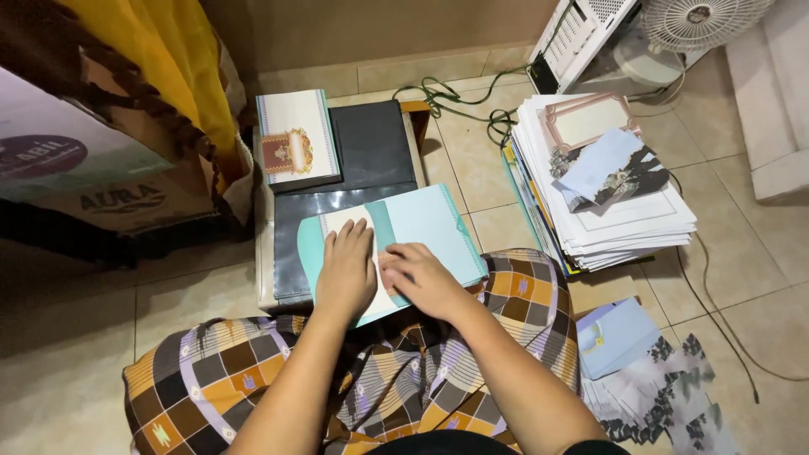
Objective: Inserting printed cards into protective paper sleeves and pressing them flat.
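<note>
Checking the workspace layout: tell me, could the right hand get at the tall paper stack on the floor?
Probably yes. The right hand rests on the teal envelope, and only bare floor tile lies between it and the paper stack.

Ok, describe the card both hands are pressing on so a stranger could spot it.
Find the low table with the black sheet. At its near edge, a pale teal folded card lies under the left hand and right hand. Unlike the white patterned box behind, it is plain teal.

Left hand (345, 271): lying flat, palm down, fingers together and pointing away from the body.
Right hand (420, 281): resting beside it, fingers curling leftward, nearly touching.
Forearms: reaching forward, bare.
</note>
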